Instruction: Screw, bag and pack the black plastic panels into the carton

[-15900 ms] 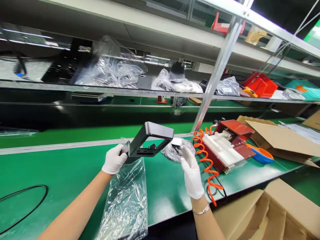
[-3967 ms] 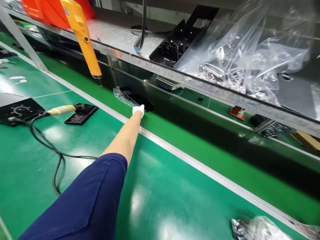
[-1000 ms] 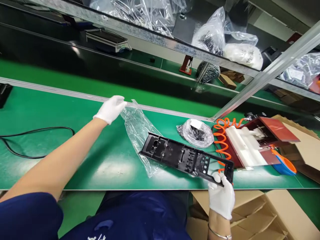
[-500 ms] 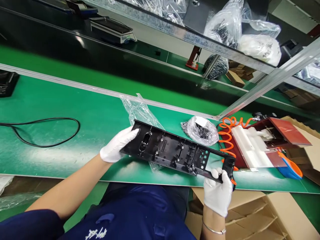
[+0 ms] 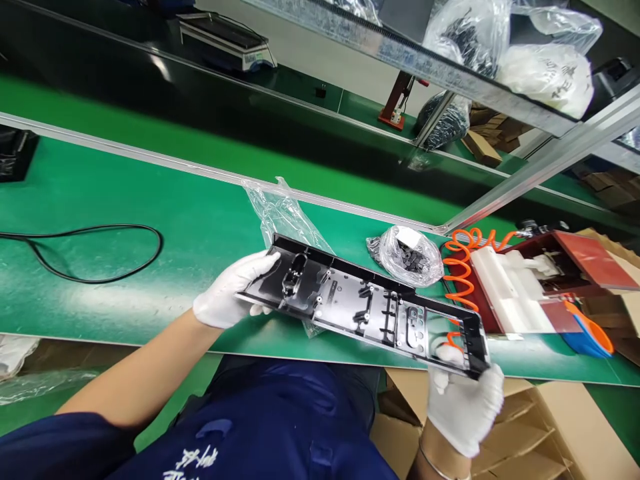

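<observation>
Pinching its ends, left hand (image 5: 231,291) and right hand (image 5: 465,403) flank the black panel (image 5: 345,301).

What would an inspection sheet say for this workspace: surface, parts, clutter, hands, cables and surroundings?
Surface: green workbench, glossy, reflecting light.
Job's things: black housing, ribbed side facing the camera.
Clutter: clear plastic bag, partly hidden by the housing; bag of small black parts.
Hands: left hand and right hand, white-gloved, grip opposite ends of the housing.
Cables: black cable looped at left; orange coiled hose beside the red-and-white device.
Surroundings: shelf above holding filled bags; open cardboard box below the workbench, at right.
</observation>
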The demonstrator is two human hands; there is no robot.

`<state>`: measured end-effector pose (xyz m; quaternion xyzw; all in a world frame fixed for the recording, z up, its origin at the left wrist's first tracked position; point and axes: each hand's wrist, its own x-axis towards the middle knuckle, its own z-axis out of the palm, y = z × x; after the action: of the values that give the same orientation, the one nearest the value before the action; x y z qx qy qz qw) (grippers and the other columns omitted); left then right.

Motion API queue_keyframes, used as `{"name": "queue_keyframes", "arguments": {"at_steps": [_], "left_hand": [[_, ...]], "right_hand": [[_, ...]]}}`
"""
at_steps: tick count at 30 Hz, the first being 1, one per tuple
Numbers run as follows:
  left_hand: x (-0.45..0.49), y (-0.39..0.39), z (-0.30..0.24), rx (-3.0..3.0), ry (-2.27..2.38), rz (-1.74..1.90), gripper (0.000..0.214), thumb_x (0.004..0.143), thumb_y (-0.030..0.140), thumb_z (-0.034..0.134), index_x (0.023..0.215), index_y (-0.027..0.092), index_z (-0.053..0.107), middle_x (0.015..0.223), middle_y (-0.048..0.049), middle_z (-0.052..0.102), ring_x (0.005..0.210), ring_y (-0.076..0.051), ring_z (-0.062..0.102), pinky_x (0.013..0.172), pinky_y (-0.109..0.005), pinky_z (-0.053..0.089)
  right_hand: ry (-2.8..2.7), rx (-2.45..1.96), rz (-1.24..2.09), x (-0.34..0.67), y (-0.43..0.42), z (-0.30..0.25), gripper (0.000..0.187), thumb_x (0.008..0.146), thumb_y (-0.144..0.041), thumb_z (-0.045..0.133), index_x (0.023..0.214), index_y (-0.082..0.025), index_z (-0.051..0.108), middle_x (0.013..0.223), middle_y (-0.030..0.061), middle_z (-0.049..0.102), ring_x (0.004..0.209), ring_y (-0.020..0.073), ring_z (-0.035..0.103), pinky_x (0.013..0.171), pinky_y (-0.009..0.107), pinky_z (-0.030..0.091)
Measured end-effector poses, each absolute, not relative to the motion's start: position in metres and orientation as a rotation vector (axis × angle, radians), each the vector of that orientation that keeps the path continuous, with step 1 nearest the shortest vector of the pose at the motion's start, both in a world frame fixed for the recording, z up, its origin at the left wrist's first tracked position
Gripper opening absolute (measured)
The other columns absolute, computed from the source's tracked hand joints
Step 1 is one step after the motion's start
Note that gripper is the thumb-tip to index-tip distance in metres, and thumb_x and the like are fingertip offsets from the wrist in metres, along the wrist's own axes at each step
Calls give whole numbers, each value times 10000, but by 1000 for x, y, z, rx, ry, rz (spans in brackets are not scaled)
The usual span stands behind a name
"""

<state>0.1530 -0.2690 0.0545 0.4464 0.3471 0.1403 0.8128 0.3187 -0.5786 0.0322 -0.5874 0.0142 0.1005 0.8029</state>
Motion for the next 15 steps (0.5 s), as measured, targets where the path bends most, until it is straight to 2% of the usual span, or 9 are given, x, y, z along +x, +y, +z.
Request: {"name": "queue_keyframes", "arguments": {"at_steps": [4,9,15], "left_hand": [[150,-270,60,869,774,214,241,706,432,706,735,202,642,452,-4,587,232,-97,372,234,-188,235],[149,-269,58,838,800,187,253,775,429,623,671,199,617,425,-13,558,228,-91,359,246,-184,213],[149,-267,47,820,765,182,315,805,437,623,607,194,593,345,1,488,222,-93,341,252,-193,252]], "right_hand": [[49,-1341,192,318,-585,38,452,772,-688,640,786,-236,642,594,26,527,432,120,352,418,312,182],[59,-1388,157,317,-585,43,573,684,-750,694,946,-240,695,596,25,546,432,126,357,398,309,163],[-16,-1446,152,318,-581,42,527,757,-746,632,858,-230,667,639,50,522,503,131,364,430,298,150]]}}
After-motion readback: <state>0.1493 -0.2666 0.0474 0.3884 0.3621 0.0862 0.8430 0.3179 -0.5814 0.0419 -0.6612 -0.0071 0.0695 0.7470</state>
